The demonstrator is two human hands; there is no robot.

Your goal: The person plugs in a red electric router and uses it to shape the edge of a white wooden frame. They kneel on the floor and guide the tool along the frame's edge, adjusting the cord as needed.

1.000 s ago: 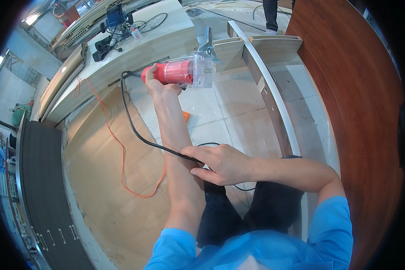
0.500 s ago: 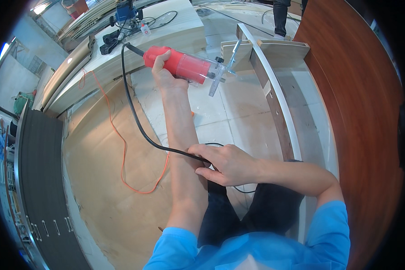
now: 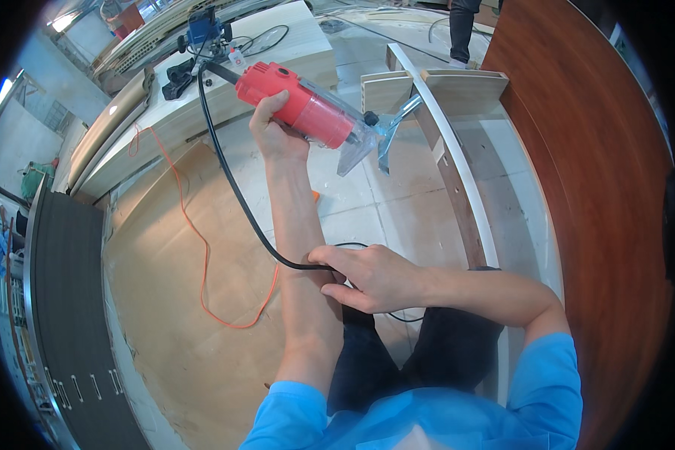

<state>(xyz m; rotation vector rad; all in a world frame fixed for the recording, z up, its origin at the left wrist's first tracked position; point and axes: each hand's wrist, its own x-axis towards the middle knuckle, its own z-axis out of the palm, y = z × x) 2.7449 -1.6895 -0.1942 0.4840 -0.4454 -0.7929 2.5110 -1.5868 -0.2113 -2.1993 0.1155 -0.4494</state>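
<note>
My left hand (image 3: 279,135) is wrapped round the body of a red trim router (image 3: 301,106), raised ahead of me and lying sideways. Its clear base and a metal guide plate (image 3: 387,136) point right, close to a white-edged board (image 3: 451,139). From the router's left end a black power cable (image 3: 229,174) loops down and crosses my left forearm. There my right hand (image 3: 379,277) pinches the cable between thumb and fingers.
On the right stands a tall reddish-brown panel (image 3: 585,187). A dark grey panel (image 3: 71,292) lies at the left. An orange cord (image 3: 206,259) curls over brown sheeting (image 3: 157,322). Pale boards (image 3: 277,56) at the back carry a blue router (image 3: 205,31). A person's leg (image 3: 462,34) shows far behind.
The router has rolled and tilted in my left hand, its base end dipping and its metal guide plate turning more into view. My right hand keeps its pinch on the cable.
</note>
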